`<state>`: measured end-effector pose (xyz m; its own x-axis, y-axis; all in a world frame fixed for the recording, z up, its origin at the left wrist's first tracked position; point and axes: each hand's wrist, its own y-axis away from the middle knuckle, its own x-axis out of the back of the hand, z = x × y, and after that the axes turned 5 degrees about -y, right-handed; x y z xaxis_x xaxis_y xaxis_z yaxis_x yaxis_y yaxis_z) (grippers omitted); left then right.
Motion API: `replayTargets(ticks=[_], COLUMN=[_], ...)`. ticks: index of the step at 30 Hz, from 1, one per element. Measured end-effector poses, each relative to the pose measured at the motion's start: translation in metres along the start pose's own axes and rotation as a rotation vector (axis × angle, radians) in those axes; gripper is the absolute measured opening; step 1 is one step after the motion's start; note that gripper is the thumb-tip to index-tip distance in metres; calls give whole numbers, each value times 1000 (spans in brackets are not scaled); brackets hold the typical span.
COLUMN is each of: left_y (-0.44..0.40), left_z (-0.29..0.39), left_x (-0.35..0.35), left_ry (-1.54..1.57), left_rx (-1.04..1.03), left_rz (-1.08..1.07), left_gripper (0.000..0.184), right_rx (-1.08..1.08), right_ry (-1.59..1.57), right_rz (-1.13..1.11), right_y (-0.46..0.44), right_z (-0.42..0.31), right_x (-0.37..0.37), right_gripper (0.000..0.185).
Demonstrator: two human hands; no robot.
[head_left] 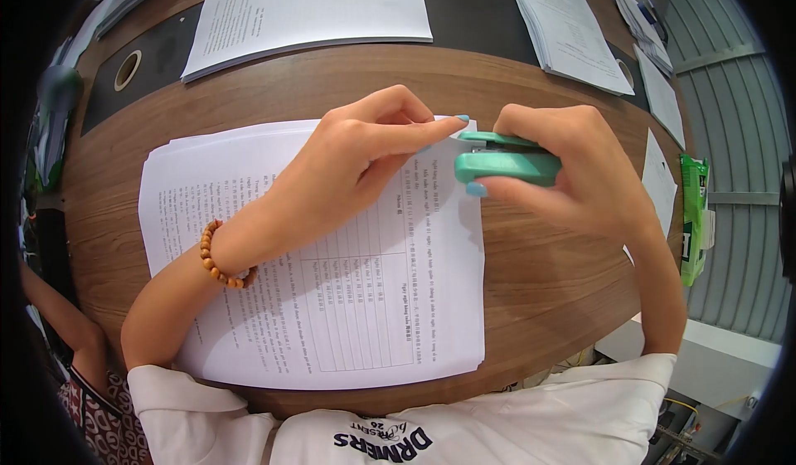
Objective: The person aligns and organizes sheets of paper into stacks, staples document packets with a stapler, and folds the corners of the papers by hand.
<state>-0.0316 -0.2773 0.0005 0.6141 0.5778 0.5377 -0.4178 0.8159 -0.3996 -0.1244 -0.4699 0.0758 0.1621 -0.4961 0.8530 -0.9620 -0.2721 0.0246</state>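
Note:
A stack of printed paper (348, 316) lies in front of me, its text running sideways and a table printed on the top page. My left hand (352, 154), with a wooden bead bracelet (209, 258) on its wrist, pinches sheets near the far right corner of the stack. My right hand (572, 162) is wrapped round a teal green stapler (506, 166). The stapler's front end points left, right at that paper corner, with its jaw parted. Whether the sheet edges sit inside the jaw is hard to make out.
More printed paper stacks (311, 9) (568, 29) lie along the far side of the wooden table (547, 282). A round cable hole (128, 71) is at the left. On the right are a green packet (695, 216) and loose sheets. Another person's arm (62, 316) shows at lower left.

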Motion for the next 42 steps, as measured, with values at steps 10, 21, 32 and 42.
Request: replayTargets(ticks=[10,21,32,42], left_y=[1,-19,2,-30], left_z=[3,2,-3,41], left_x=[1,94,211,223], left_ry=[-31,-21,-108,-350], left_rx=[1,347,460,238], left_rz=[-18,-748,-368,-68], left_gripper=[46,39,36,41], right_rx=[-201,-450,-662,-350], right_ry=[-135,-710,-855,-53], right_rz=[33,429,589,683], right_y=[8,105,147,110], right_z=[-3,51,66,60], right_x=[-7,-13,-54,-50], right_gripper=[22,31,27,70])
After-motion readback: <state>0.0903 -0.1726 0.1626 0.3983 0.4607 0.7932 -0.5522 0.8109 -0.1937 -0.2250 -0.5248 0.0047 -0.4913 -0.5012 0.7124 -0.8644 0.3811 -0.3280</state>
